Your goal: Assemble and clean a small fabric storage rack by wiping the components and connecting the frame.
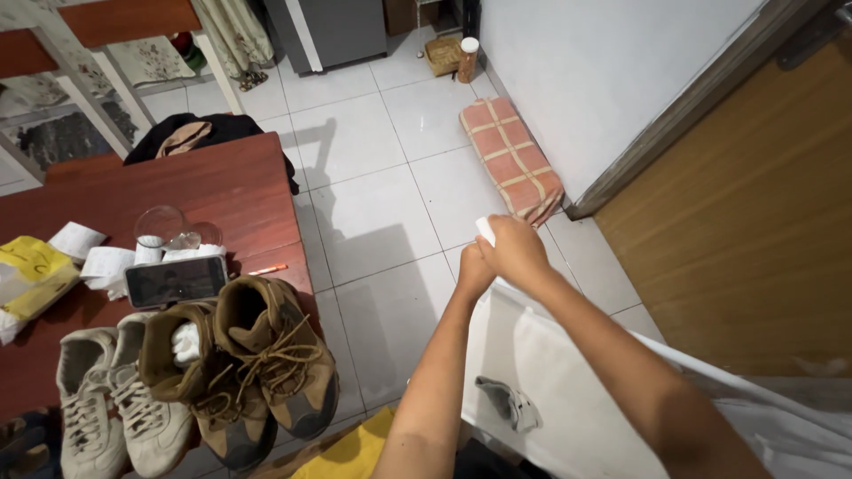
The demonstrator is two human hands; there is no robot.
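My right hand point(515, 248) and my left hand point(473, 268) are held together in front of me above the tiled floor. Both are closed on the top edge of a large white cloth point(568, 390), which hangs down from them toward my lap. A small white corner of the cloth pokes out above my right fist. A little grey rag point(508, 402) lies on the cloth lower down. To the left, a pair of brown lace-up boots point(257, 364) stands on the red wooden table point(231, 191).
Beige sneakers point(98, 399), a dark phone point(176, 280), a glass point(160, 226), paper slips and a yellow bag point(31, 270) lie on the table. A checked orange mat point(510, 158) lies by the white wall. A brown door point(754, 231) is at the right.
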